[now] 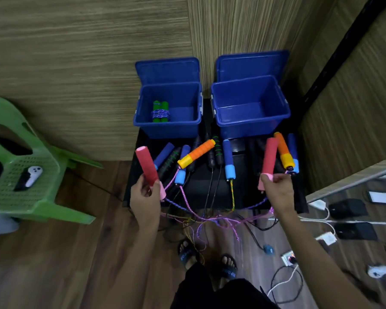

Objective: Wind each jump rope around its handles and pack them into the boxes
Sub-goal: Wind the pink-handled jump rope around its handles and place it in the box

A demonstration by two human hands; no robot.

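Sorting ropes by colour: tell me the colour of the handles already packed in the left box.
Green handles, wound with purple-blue rope; head view.

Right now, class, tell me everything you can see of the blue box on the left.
The left box is deep blue, plastic by its look, rectangular, with pale clips at its right side. Its lid stands open behind it, leaning toward the wooden wall. It sits upright on the dark table, beside a second blue box, apart from it. Inside, near the left wall, lies one jump rope with green handles, side by side, purple cord wound round their middle. No hand touches it.
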